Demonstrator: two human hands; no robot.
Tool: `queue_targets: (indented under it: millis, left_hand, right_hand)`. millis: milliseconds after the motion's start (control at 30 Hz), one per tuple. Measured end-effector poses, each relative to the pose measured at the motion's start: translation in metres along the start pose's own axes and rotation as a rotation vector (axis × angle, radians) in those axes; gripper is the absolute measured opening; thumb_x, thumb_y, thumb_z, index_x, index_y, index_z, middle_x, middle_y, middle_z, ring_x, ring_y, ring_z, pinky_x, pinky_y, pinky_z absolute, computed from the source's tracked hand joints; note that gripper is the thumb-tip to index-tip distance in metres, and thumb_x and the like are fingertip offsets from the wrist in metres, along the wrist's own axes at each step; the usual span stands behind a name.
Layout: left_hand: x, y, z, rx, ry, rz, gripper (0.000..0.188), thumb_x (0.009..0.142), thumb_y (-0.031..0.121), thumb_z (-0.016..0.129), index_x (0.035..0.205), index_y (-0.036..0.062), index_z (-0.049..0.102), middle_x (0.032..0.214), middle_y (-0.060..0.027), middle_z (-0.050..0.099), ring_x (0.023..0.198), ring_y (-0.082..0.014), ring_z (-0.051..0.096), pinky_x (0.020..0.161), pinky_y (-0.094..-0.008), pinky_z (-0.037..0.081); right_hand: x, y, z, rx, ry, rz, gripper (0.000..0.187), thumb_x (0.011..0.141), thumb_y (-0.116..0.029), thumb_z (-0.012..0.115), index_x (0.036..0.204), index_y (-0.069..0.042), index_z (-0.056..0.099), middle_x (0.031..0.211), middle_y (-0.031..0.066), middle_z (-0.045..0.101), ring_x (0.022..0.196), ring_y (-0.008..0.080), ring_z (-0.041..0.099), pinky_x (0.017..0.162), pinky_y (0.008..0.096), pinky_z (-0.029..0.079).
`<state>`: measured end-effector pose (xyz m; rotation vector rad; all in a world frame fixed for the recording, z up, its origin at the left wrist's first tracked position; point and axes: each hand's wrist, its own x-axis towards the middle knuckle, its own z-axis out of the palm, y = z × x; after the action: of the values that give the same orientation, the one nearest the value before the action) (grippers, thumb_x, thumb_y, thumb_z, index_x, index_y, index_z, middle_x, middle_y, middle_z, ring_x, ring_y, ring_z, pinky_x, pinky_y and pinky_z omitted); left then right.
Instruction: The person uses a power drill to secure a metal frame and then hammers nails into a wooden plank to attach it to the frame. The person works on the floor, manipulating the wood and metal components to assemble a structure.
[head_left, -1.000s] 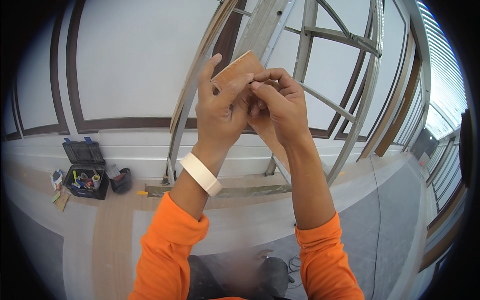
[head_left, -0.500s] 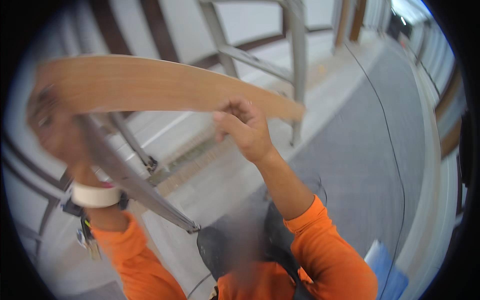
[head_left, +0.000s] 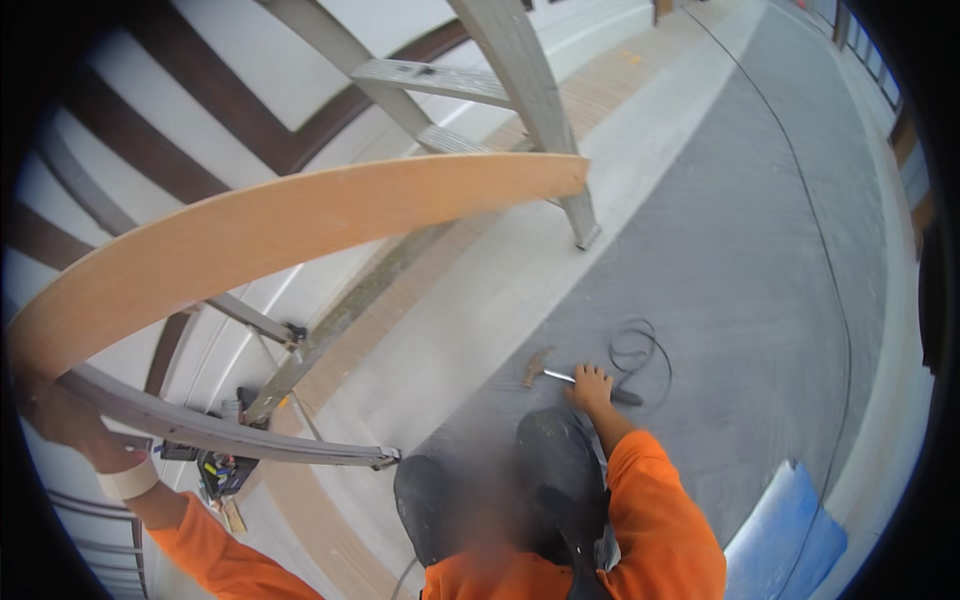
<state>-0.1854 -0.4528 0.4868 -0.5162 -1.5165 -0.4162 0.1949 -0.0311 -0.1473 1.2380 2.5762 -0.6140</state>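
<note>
A long, thin wooden board (head_left: 300, 220) stretches from the far left toward the stepladder (head_left: 535, 90) at upper middle. My left hand (head_left: 70, 415), dim at the picture's rim, grips the board's near left end beside a ladder leg; its fingers are mostly hidden. A pale ring like a tape roll (head_left: 128, 481) circles my left wrist. Down on the grey floor, the fingers of my right hand (head_left: 592, 387) are closed over the handle of a hammer (head_left: 556, 375). Its rusty head points left, and its dark grip shows past my hand.
A black strap or cord (head_left: 650, 345) lies coiled beyond the hammer. Another thin cable (head_left: 800, 170) runs along the grey floor (head_left: 720, 270). Blue sheeting (head_left: 785, 535) lies at lower right. A tool tray (head_left: 230, 470) stands near the ladder's lower leg. Dark-framed white panels line the left.
My right hand has left the board's underside and dropped to the hammer on the floor. My left hand and the board's left end have moved lower and farther left in view.
</note>
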Motion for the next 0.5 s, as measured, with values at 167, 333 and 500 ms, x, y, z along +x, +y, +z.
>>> queue_targets:
  millis: [167,333,500]
  left_hand:
    - [0.012,0.062,-0.013,-0.157,0.124,-0.102,0.037,0.098,0.032,0.049,0.112,-0.0013,0.056,0.11,-0.0128,0.059,0.101,-0.0231,0.054,0.09,-0.0352,0.043]
    - [-0.013,0.122,0.002,-0.542,0.203,-0.262,0.025,0.096,0.026,0.054,0.104,0.003,0.053,0.118,-0.0097,0.051,0.109,-0.0173,0.047,0.097,-0.0307,0.037]
    - [-0.01,0.106,-0.009,-0.647,0.232,-0.241,0.015,0.093,0.018,0.058,0.1,0.0049,0.055,0.12,-0.0132,0.048,0.109,-0.0215,0.048,0.092,-0.0329,0.041]
  right_hand:
    - [0.031,0.003,0.081,0.157,0.464,-0.25,0.03,0.078,-0.024,0.058,0.104,-0.011,0.062,0.109,0.0182,0.058,0.099,0.0398,0.054,0.083,0.0544,0.042]
    - [0.029,0.026,0.077,-0.162,0.232,-0.144,0.035,0.078,-0.028,0.058,0.103,-0.004,0.06,0.104,0.0256,0.061,0.097,0.0374,0.06,0.076,0.0523,0.047]
    - [0.034,0.031,0.036,0.028,0.148,-0.244,0.045,0.086,-0.041,0.049,0.108,-0.002,0.055,0.089,0.0278,0.062,0.083,0.0454,0.06,0.067,0.0547,0.047]
